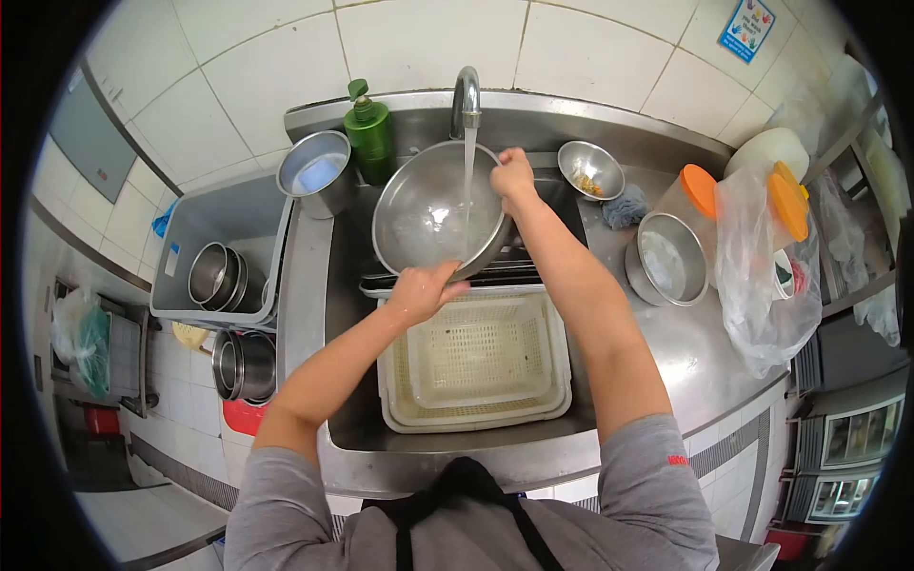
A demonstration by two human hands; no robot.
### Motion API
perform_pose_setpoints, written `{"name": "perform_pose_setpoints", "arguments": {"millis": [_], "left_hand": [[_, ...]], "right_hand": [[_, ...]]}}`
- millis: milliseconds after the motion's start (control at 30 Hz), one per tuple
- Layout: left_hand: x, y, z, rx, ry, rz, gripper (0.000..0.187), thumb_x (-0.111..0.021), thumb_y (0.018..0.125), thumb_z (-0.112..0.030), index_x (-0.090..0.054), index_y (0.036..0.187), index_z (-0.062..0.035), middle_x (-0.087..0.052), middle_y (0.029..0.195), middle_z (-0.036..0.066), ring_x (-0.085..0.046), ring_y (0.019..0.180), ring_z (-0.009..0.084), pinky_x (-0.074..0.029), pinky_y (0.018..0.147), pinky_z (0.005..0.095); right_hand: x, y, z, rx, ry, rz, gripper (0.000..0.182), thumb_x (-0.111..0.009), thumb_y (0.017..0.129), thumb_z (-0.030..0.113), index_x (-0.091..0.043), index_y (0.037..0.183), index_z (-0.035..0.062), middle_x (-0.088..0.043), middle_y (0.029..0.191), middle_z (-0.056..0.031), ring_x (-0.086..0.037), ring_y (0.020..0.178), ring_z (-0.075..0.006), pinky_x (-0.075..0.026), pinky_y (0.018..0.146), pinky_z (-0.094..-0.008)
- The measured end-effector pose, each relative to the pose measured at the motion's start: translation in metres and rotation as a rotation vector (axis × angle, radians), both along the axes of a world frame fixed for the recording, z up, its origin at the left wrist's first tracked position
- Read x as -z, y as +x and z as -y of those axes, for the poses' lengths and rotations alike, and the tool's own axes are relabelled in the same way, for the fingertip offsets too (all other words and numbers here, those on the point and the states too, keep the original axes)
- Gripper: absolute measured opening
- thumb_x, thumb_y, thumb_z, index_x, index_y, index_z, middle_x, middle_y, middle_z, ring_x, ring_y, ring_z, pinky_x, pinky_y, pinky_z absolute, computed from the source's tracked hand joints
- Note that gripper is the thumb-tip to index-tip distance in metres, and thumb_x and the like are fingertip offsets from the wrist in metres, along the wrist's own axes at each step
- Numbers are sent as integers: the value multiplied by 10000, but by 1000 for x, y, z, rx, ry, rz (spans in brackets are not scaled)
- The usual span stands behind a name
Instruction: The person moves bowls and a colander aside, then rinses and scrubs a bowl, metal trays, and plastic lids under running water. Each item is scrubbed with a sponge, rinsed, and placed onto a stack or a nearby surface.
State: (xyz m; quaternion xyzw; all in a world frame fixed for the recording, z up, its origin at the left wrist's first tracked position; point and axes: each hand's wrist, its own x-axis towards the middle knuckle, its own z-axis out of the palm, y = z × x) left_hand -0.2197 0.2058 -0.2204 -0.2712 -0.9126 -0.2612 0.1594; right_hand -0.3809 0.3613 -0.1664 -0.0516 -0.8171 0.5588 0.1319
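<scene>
A large round steel mixing bowl (405, 205) is tilted under the running tap (466, 95), and a stream of water falls into it. My left hand (426, 293) grips the bowl's near rim, with some fingers hidden beneath the metal. On the right rim, my right hand (514, 179) is closed around the edge. Below the bowl, cream plastic baskets (481, 347) lie stacked in the steel sink (457, 440). Dark-edged trays (519, 274) show between the bowl and the baskets, mostly covered.
Left of the sink are a green pump bottle (369, 138), a steel pot (314, 171) and a grey tub (214, 238) holding pots. On the right counter are a small bowl (591, 169), a scouring pad (625, 206), another pot (666, 259) and orange-lidded containers (698, 193).
</scene>
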Motion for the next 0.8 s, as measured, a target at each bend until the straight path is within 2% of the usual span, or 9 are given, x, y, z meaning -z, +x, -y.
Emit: {"name": "perform_pose_setpoints", "arguments": {"millis": [133, 200, 267, 333, 433, 500, 533, 633, 800], "left_hand": [[-22, -24, 25, 22, -222, -337, 370, -594, 773, -414, -507, 614, -91, -501, 502, 78, -515, 430, 262, -421, 406, 347], [-63, -39, 27, -8, -267, -508, 463, -601, 750, -455, -452, 478, -111, -441, 430, 70, -476, 381, 247, -392, 370, 333], [-102, -60, 28, 78, -225, -485, 541, -616, 696, -530, -440, 441, -86, -428, 416, 76, -470, 389, 259, -356, 374, 349], [-138, -77, 17, 125, -208, -470, 571, -623, 667, -562, -442, 433, -73, -432, 418, 79, -470, 398, 268, -351, 386, 358], [-162, -98, -4, 87, -273, -210, 625, -642, 610, -613, -445, 429, -48, -409, 403, 96, -451, 391, 279, -337, 407, 379], [-161, -107, -15, -24, -337, 315, 609, -652, 594, -626, -587, 546, -23, -544, 546, 148, -556, 547, 283, -418, 523, 372], [-157, -114, -16, -19, -338, 314, 609, -652, 594, -626, -587, 546, -23, -544, 546, 148, -556, 547, 283, -418, 523, 372], [-156, -129, -17, 86, -337, 912, 827, -661, 618, -608, -575, 1052, 91, -536, 1136, 213, -502, 1068, 303, -390, 895, 343], [-158, -136, -21, 42, -160, 1056, 864, -642, 653, -601, -488, 1184, 63, -441, 1249, 228, -459, 1122, 306, -362, 931, 361]], "right_hand": [[11, 7, -13, 0, -241, 340, 320, -474, 684, -27, -463, 973, 111, -522, 909, -88, -505, 842, -189, -421, 719, -323], [21, 12, -24, -142, -366, 271, 217, -484, 755, 81, -497, 971, 86, -522, 925, -91, -499, 851, -183, -414, 724, -318], [54, 7, -28, -151, -46, 52, 220, -464, 837, 245, -550, 870, 45, -540, 834, -93, -516, 797, -178, -411, 713, -314], [45, 51, -32, -431, -319, -252, 396, -447, 869, 363, -539, 741, -1, -505, 682, -82, -483, 695, -151, -400, 665, -302], [51, 100, -27, -205, -155, -359, 427, -485, 878, 349, -471, 683, -31, -387, 578, -34, -344, 593, -123, -344, 522, -284], [52, 106, -22, -25, -377, -280, 450, -563, 842, 345, -468, 601, -24, -380, 529, -4, -342, 549, -102, -330, 496, -279], [53, 103, -24, 11, -506, -195, 460, -591, 825, 350, -473, 583, -22, -383, 519, 5, -341, 538, -97, -325, 491, -275], [55, 92, -40, -74, -482, -185, 468, -617, 808, 356, -493, 553, -17, -399, 517, 20, -340, 522, -88, -313, 474, -269], [25, 53, -67, -114, -376, -89, 453, -664, 771, 355, -546, 540, -16, -448, 521, 25, -367, 512, -67, -323, 465, -265]]}}
